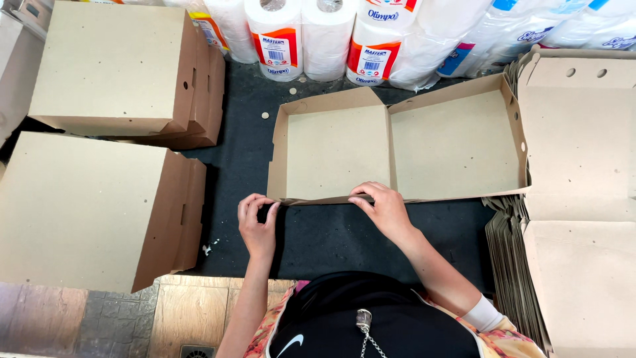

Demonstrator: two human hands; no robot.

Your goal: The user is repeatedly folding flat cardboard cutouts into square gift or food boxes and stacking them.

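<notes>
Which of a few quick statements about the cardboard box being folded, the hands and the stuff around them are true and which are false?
1. Both hands grip the near edge of the open cardboard box. True: the left hand pinches its near-left corner, and the right hand presses the near flap.
2. The open box has paper rolls inside. False: it is empty.
3. A stack of flat cardboard blanks lies to the right. True.
4. The folded boxes on the left are standing open. False: they are closed and stacked.
5. Paper rolls line the far edge of the dark tabletop. True.
</notes>
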